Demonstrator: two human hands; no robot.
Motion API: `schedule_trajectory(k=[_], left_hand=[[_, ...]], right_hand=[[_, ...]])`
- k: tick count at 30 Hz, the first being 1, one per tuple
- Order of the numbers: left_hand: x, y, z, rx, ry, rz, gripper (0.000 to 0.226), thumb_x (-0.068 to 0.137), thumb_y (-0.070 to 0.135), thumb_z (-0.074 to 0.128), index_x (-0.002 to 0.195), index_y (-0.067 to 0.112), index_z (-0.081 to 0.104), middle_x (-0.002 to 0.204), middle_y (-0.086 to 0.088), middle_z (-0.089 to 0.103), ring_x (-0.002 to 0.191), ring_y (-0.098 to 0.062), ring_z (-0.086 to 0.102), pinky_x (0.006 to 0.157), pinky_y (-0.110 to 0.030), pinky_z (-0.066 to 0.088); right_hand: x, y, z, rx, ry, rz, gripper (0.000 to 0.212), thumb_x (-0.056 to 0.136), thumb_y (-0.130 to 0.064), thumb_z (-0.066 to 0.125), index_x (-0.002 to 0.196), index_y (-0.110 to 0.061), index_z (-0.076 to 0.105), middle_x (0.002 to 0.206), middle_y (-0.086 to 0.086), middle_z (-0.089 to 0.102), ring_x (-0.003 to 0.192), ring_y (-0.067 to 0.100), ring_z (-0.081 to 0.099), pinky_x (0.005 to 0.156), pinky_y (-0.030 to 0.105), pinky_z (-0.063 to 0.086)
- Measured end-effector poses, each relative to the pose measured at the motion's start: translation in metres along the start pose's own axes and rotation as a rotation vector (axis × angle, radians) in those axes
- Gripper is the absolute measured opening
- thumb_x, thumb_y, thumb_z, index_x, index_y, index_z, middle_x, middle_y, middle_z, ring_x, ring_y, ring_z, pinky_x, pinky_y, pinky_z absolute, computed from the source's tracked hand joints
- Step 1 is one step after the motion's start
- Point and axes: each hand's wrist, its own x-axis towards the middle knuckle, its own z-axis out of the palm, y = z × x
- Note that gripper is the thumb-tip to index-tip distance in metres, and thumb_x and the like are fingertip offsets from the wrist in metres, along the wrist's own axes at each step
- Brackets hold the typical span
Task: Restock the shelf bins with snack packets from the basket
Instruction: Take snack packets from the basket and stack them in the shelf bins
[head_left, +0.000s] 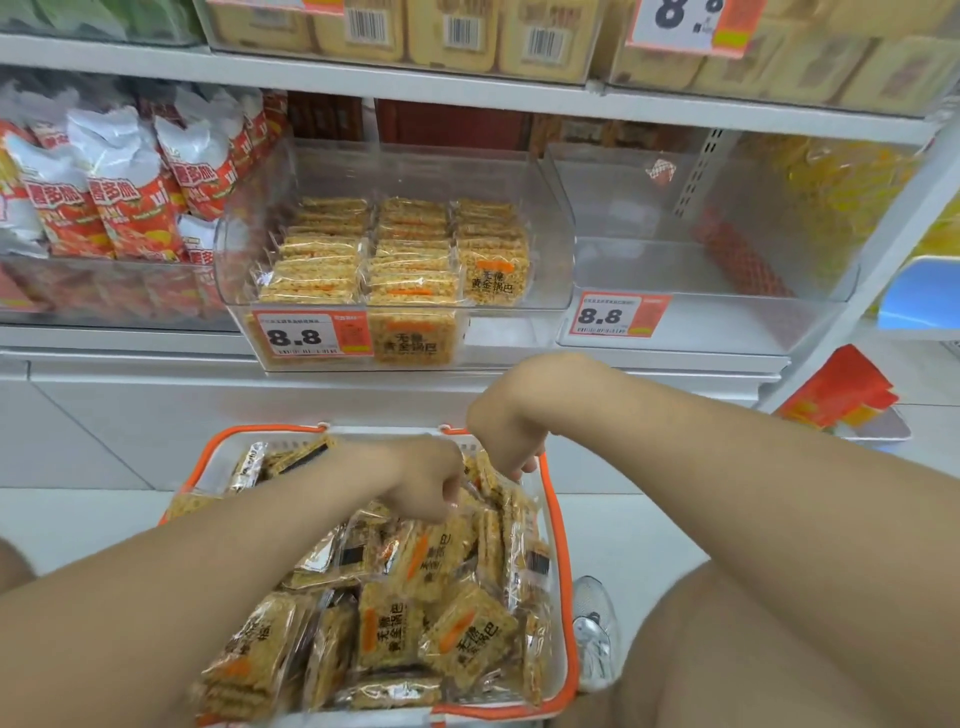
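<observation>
Lying loose in the basket (561, 545), the snack packets (389, 629) fill it in a heap below the two grips and nearer to the person. At the far end of this heap the left grip (421, 478) is curled down into the packets and seems to pinch the edge of one. The right grip (506, 439), touching it on the right side, has its fingers bent around some packets that stand on edge. How many each one holds, I cannot tell.

The wrapping looks thin and glossy. If a grip lifts several packets together, I think one may slide out and drop on the floor (104, 415), which lies between the basket and the shelf. A hard squeeze could also break the crisp cake inside.

Above and beyond the grips, the shelf bin (244, 249) already has neat rows of the same packets behind a raised front wall. A packet carried too low may catch on this wall, or push the rows out of order. To the right of it the second bin (701, 270) shows no such packets, so the person must choose the correct one.
</observation>
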Motion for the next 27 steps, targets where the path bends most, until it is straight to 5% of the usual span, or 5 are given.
schedule_trajectory(k=[6, 11, 18, 23, 27], left_hand=[[-0.029, -0.003, -0.037, -0.172, 0.345, 0.07, 0.016, 0.1, 0.023, 0.057, 0.107, 0.023, 0.071, 0.1, 0.008, 0.07, 0.093, -0.013, 0.064, 0.082, -0.032, 0.05], [-0.057, -0.009, -0.064, -0.346, 0.577, 0.163, 0.015, 0.091, 0.022, 0.065, 0.097, 0.035, 0.07, 0.095, 0.011, 0.074, 0.085, -0.003, 0.069, 0.077, -0.036, 0.057], [-0.089, -0.009, -0.091, -0.81, 0.796, 0.24, 0.027, 0.092, 0.011, 0.076, 0.114, 0.019, 0.063, 0.09, -0.013, 0.078, 0.086, -0.039, 0.074, 0.079, -0.054, 0.06], [-0.09, -0.015, -0.105, -0.923, 1.131, 0.09, 0.031, 0.087, 0.043, 0.085, 0.102, 0.019, 0.072, 0.091, 0.001, 0.078, 0.084, -0.012, 0.074, 0.077, -0.03, 0.058], [-0.09, -0.02, -0.113, -1.119, 1.033, 0.012, 0.025, 0.098, 0.03, 0.07, 0.101, 0.005, 0.074, 0.098, -0.02, 0.074, 0.071, -0.023, 0.072, 0.064, -0.037, 0.064]], right_hand=[[-0.02, 0.016, -0.012, 0.204, 0.103, 0.011, 0.026, 0.103, -0.018, 0.047, 0.082, -0.012, 0.061, 0.098, 0.009, 0.077, 0.081, 0.024, 0.077, 0.086, 0.044, 0.064], [-0.042, 0.025, -0.023, 0.498, 0.333, -0.003, 0.034, 0.102, -0.026, 0.052, 0.08, -0.003, 0.063, 0.083, 0.014, 0.078, 0.065, 0.027, 0.078, 0.075, 0.04, 0.066], [-0.062, 0.04, -0.032, 0.783, 0.621, -0.153, 0.03, 0.094, -0.034, 0.065, 0.105, -0.007, 0.072, 0.081, 0.01, 0.079, 0.063, 0.023, 0.077, 0.065, 0.039, 0.066], [-0.059, 0.052, -0.033, 0.972, 0.795, -0.196, 0.039, 0.105, -0.046, 0.058, 0.104, -0.009, 0.071, 0.083, 0.013, 0.077, 0.063, 0.025, 0.077, 0.056, 0.037, 0.063], [-0.054, 0.059, -0.032, 1.148, 0.921, -0.099, 0.043, 0.109, -0.038, 0.053, 0.099, 0.0, 0.07, 0.074, 0.016, 0.076, 0.062, 0.027, 0.077, 0.055, 0.037, 0.063]])
